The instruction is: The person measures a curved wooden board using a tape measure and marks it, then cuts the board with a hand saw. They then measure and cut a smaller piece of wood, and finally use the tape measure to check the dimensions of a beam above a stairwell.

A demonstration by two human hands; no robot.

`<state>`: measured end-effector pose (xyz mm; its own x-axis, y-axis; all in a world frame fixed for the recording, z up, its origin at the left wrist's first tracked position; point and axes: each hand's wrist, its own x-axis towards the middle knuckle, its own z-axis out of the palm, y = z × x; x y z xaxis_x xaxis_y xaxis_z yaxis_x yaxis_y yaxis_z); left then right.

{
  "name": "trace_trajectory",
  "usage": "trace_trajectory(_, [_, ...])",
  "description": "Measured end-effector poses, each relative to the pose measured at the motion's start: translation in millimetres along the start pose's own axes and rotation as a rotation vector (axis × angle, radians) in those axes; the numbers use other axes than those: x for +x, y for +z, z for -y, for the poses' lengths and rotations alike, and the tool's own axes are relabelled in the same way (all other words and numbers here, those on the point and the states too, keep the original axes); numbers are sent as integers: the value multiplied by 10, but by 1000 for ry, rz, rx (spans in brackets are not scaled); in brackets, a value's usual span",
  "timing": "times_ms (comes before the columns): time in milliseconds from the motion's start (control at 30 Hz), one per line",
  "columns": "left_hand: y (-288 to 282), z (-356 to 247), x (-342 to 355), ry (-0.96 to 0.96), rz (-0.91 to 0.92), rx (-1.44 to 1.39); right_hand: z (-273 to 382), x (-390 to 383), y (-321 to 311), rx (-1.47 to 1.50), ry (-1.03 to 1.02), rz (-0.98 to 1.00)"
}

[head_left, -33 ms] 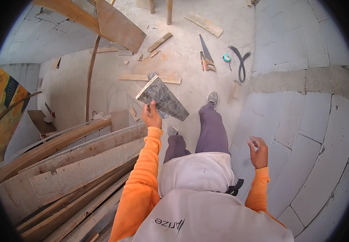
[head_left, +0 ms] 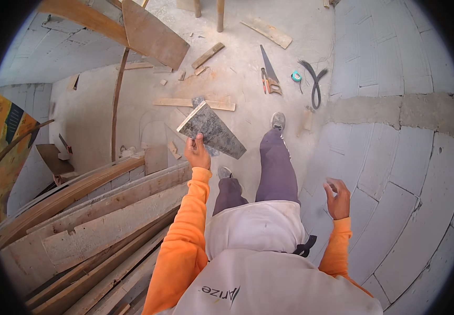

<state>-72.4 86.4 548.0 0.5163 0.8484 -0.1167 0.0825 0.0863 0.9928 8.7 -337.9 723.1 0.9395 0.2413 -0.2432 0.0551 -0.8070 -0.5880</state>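
My left hand [head_left: 197, 153] grips the near edge of a tapered plywood offcut [head_left: 215, 131], thumb on top. Its upper face is mottled dark grey, and a pale cut edge shows at its left end. The piece is held up over the floor, partly covering a narrow wooden strip [head_left: 220, 106] and a greyish piece [head_left: 198, 101] lying below. My right hand [head_left: 337, 200] hangs beside my body near the block wall, fingers loosely bent and apart, with nothing visible in it.
Long boards [head_left: 111, 226] are stacked at my left. On the floor ahead lie a handsaw [head_left: 272, 76], a teal tape measure [head_left: 296, 76], a black bundle of wire or strips [head_left: 316, 86] and wood scraps [head_left: 208, 54]. A block wall [head_left: 389, 152] rises on the right; a leaning board [head_left: 156, 37] stands far left.
The view has shifted very slightly. My hands and the plywood offcut look the same.
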Motion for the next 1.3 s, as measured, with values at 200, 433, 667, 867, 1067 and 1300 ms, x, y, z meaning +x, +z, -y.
trace_trajectory(200, [913,726,618,-166,-20,164,-1270,2554,529,149,222,289])
trace_trajectory(433, [1349,1056,1169,-264,27,232,-3190,5065,2048,-15,349,488])
trace_trajectory(667, [2018,1232,1780,-204,-206,227,-4244,7216,3393,-308,376,426])
trace_trajectory(867, [2071,1309,1918,-198,-220,251,-4340,7924,4357,-544,195,304])
trace_trajectory(1067, [1862,1276,1873,-229,-198,169,-4269,7668,4292,-656,126,226])
trace_trajectory(1300, [1564,1387,1545,-69,-207,141,-2604,6298,3415,477,224,534])
